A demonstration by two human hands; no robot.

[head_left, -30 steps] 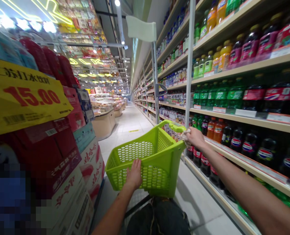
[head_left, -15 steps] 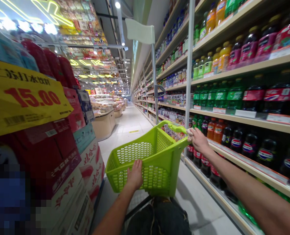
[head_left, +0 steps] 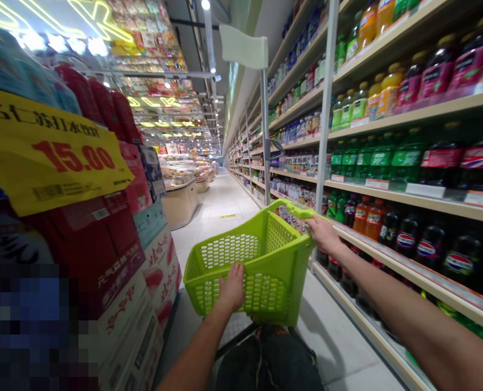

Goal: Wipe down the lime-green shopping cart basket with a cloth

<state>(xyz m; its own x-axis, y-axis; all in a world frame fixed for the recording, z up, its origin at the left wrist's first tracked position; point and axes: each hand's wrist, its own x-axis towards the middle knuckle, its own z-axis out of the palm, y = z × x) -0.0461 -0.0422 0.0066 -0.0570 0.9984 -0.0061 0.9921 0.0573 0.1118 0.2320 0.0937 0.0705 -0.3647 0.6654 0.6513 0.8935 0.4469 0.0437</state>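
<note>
A bright green plastic shopping cart [head_left: 257,274] with perforated walls stands at an angle in the aisle, right before my legs. My right hand [head_left: 323,234] is closed around the end of its handle [head_left: 296,210], close to the drinks shelf. On the cart's near side wall lies my left hand [head_left: 232,288], its fingertips hooked over the top rim and the thumb apart from them. Part of the cart's lower frame is hidden behind my knees and left forearm.
Shelves of soda bottles [head_left: 412,152] line the right side. Stacked drink cartons [head_left: 160,271] rise close on the left under a yellow price sign [head_left: 62,155]. A post with a white panel [head_left: 244,48] stands beyond the cart. Tiled aisle floor [head_left: 220,203] runs ahead between shelves and display counters [head_left: 180,203].
The scene has shifted slightly rightward in view. Both hands stay on the cart. A small white patch seen by my right fingers earlier no longer shows.
</note>
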